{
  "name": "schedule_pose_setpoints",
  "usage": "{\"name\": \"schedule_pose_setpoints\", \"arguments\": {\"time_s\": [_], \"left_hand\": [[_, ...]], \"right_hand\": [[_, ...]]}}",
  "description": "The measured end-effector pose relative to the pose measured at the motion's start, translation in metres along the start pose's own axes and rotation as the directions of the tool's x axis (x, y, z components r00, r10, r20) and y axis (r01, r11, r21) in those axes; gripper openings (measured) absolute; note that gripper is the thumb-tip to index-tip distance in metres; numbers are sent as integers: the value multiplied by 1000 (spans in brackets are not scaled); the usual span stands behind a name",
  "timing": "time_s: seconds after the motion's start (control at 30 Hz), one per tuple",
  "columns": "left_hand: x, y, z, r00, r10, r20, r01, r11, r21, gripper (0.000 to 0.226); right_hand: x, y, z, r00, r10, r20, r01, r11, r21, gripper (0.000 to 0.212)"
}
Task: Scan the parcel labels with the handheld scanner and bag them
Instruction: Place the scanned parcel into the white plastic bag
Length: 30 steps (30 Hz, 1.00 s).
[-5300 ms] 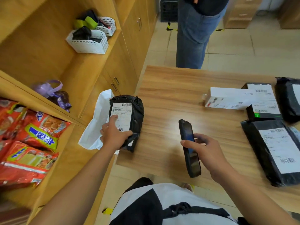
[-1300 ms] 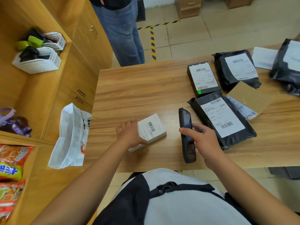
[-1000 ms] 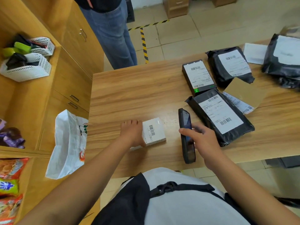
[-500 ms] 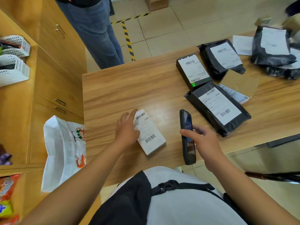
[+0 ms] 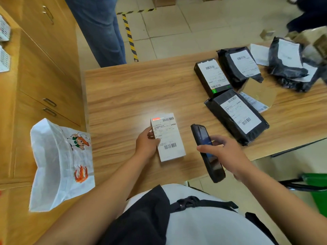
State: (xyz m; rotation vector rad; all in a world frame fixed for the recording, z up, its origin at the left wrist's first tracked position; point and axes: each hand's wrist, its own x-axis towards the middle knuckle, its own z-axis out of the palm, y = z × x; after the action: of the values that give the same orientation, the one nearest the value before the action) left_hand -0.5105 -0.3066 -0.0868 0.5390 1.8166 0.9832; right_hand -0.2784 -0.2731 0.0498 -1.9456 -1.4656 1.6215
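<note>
A small white box parcel point(image 5: 169, 138) lies label-up near the front edge of the wooden table point(image 5: 132, 96). My left hand point(image 5: 146, 143) holds its left side, thumb on the label. To its right, my right hand point(image 5: 223, 152) grips the black handheld scanner point(image 5: 206, 151), screen up, its top end level with the box. A white paper bag point(image 5: 58, 163) with cartoon prints stands open to the left of the table, against the cabinet.
Black labelled parcels lie at the right: a poly mailer point(image 5: 237, 117), a black box point(image 5: 213, 76), another mailer point(image 5: 238, 66) and more point(image 5: 290, 64) at the far right edge. Wooden drawers point(image 5: 47, 73) stand left. A person in jeans point(image 5: 100, 29) stands beyond the table.
My left hand has turned the white box so its full label faces up and squared it beside the scanner. The view has tilted further down and right.
</note>
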Motion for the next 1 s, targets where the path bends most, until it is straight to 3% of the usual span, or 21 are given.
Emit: {"name": "schedule_pose_setpoints", "arguments": {"time_s": [0.1, 0.23, 0.33, 0.53, 1.0], "left_hand": [[8, -5, -4, 999, 20, 26, -20, 1000, -9, 57], [17, -11, -9, 996, 32, 82, -28, 998, -49, 44], [23, -14, -12, 991, 42, 124, -36, 998, -55, 44], [29, -11, -21, 978, 93, 189, -92, 996, -12, 44], [29, -5, -28, 951, 136, 276, -136, 991, -19, 48]], "right_hand": [[-4, -11, -3, 998, 39, 41, -29, 976, -218, 73], [-11, -28, -6, 991, 71, 113, -14, 896, -444, 63], [-15, -37, -2, 979, 124, 160, -13, 826, -563, 68], [-27, -49, 17, 949, 252, 190, -60, 736, -674, 72], [-39, -51, 38, 958, 266, 106, -115, 697, -708, 78]]}}
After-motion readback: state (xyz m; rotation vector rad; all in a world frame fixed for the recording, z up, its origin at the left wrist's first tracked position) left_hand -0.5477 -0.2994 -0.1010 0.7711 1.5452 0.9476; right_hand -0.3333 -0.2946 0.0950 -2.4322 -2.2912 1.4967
